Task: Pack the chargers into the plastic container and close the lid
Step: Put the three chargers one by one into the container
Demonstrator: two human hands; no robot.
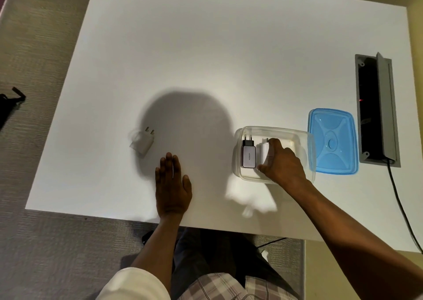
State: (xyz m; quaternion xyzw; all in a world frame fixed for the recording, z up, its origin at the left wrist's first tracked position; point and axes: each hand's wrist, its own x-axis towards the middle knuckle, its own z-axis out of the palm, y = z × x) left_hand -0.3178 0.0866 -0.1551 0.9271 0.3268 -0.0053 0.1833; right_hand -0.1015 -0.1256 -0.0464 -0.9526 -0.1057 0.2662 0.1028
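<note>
A clear plastic container (295, 133) stands open on the white table (206, 59), right of centre. Inside it, at the left, lies a grey and black charger (248, 154) with its prongs pointing away from me. My right hand (282, 164) reaches into the container and is closed around a white charger (264, 149) beside the grey one. The blue lid (333, 141) lies flat just right of the container. Another white charger (143, 143) rests on the table to the left. My left hand (171, 185) lies flat, palm down, holding nothing.
A grey cable box (376, 109) with a raised flap is set into the table at the right, and a black cable (399, 199) runs from it over the near edge. The table's near edge lies just behind my left wrist.
</note>
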